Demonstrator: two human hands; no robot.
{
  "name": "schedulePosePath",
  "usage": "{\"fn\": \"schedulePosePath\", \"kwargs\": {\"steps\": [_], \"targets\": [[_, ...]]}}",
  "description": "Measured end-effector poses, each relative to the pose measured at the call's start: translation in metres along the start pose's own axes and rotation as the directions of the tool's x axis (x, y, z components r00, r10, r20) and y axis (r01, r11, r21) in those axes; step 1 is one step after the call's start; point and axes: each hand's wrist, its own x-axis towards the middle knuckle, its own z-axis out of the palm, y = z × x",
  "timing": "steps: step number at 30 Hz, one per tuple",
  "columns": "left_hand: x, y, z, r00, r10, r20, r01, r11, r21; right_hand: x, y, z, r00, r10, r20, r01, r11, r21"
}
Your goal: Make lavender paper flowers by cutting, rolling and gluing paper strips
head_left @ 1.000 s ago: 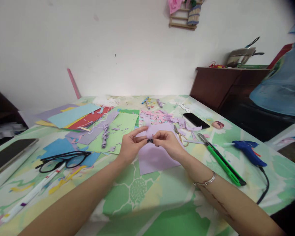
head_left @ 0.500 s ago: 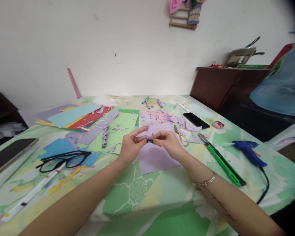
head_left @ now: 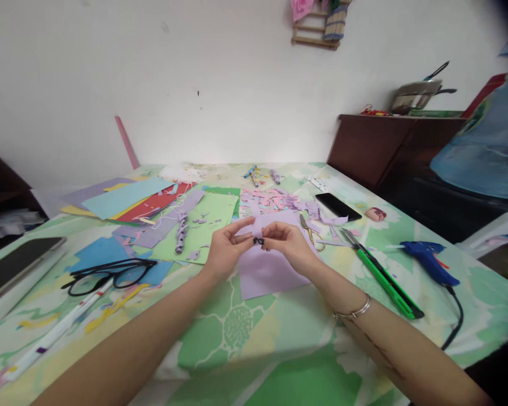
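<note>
Pale lavender strip of matte paper (head_left: 257, 230) is what I have at the centre of my feed, narrow and mostly hidden by fingers, its visible part plain and smooth-edged. It sits between the two hands, above a pale lavender square-cornered paper sheet (head_left: 265, 276) of nearly the same tint, so I find their borders hard to separate. Thumb and fingers of the left hand (head_left: 227, 252) pinch it from one side, the index finger extended past it; the right hand (head_left: 291, 245) pinches from the other, fingers curled in. The thumb tips nearly meet at a small glossy black spot (head_left: 258, 241); from here I cannot tell whether that is nail colour or a separate piece. Beyond the sheet I see a scatter of pink and lavender paper scraps (head_left: 271, 199). Gold-handled metal scissors (head_left: 311, 232) lie just beside the right hand, and a lavender paper tube with dark spots (head_left: 181, 234) rests on a light green paper sheet (head_left: 222, 211) near the left.
</note>
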Motion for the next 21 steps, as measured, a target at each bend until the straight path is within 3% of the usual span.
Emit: {"fn": "schedulePosePath", "kwargs": {"steps": [5, 12, 18, 21], "targets": [[-0.0009, 0.0011, 0.0017, 0.999, -0.031, -0.014, 0.031, 1.000, 0.001, 0.0009, 0.0040, 0.0012, 0.999, 0.013, 0.035, -0.014, 0.999, 0.047], [-0.0005, -0.0033, 0.0018, 0.998, -0.059, -0.031, 0.060, 0.998, 0.011, 0.0019, 0.0080, 0.0025, 1.000, 0.012, 0.010, -0.012, 1.000, -0.017], [0.0030, -0.0043, 0.0006, 0.994, 0.091, -0.056, -0.093, 0.995, -0.037, 0.0018, 0.0074, 0.0003, 0.996, -0.068, -0.051, 0.066, 0.997, -0.044], [0.0037, -0.0071, -0.0004, 0.998, 0.065, -0.025, -0.064, 0.997, 0.033, 0.0022, 0.0067, -0.0014, 0.991, -0.087, -0.100, 0.086, 0.996, -0.019]]}}
